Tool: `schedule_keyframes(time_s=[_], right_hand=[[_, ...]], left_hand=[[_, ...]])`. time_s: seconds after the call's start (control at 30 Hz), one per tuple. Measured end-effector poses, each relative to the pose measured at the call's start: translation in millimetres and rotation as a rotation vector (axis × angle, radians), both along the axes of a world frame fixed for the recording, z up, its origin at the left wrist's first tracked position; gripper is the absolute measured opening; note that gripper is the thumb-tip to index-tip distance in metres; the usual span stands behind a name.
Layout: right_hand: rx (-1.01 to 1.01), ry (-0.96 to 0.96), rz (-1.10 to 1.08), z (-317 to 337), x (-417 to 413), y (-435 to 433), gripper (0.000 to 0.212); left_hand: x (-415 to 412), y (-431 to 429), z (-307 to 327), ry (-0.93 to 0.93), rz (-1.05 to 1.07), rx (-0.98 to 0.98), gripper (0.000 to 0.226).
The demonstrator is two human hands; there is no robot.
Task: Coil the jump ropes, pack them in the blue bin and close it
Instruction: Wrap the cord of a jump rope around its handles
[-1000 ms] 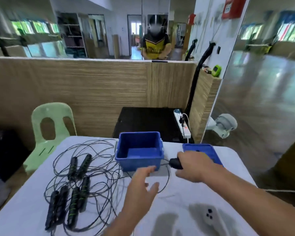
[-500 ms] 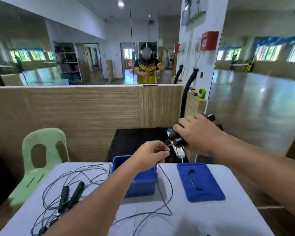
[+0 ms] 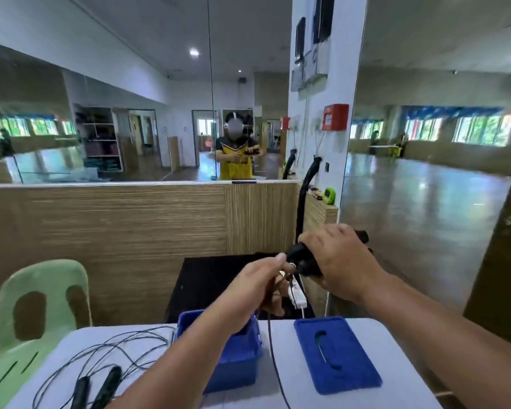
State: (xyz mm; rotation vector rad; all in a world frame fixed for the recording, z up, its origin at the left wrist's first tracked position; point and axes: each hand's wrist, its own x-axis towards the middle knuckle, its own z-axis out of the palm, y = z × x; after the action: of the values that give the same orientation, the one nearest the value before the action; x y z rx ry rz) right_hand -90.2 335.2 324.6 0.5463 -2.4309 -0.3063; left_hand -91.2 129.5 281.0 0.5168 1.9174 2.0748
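Observation:
My right hand [image 3: 341,262] grips the black handles [image 3: 303,258] of a jump rope, raised above the table's far edge. Close to its left, my left hand [image 3: 257,286] pinches that rope's thin black cord [image 3: 273,349], which hangs down to the table. The open blue bin [image 3: 239,364] stands on the white table [image 3: 281,397] under my left forearm. Its blue lid [image 3: 335,354] lies flat to the right. More jump ropes [image 3: 101,376], black handles and tangled cords, lie at the table's left.
A pale green plastic chair [image 3: 39,317] stands left of the table. Behind the table are a low black surface with a white power strip [image 3: 297,296], a wooden partition [image 3: 124,231] and a wall mirror.
Both hands rose from the table with one rope's handles. My left hand, open a second ago, now pinches the cord beside the handles. The view has tilted upward.

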Motion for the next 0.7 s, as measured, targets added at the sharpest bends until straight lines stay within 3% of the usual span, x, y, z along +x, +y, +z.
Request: schedule_keyframes(time_s=[0.27,0.4,0.7], right_hand=[[0.081,-0.053,-0.109,-0.6,4.0,-14.8,0.060],[0.118,-0.061,-0.114,-2.8,3.1,-19.9,0.069],[0.068,-0.093,0.009,-0.7,5.7,-23.1,0.056]], left_hand=[[0.6,3.9,4.4,0.410,0.247,-0.505,0.025],[4.2,2.6,6.6,0.421,0.307,-0.452,0.023],[7.3,-2.4,3.6,0.440,0.290,-0.458,0.021]])
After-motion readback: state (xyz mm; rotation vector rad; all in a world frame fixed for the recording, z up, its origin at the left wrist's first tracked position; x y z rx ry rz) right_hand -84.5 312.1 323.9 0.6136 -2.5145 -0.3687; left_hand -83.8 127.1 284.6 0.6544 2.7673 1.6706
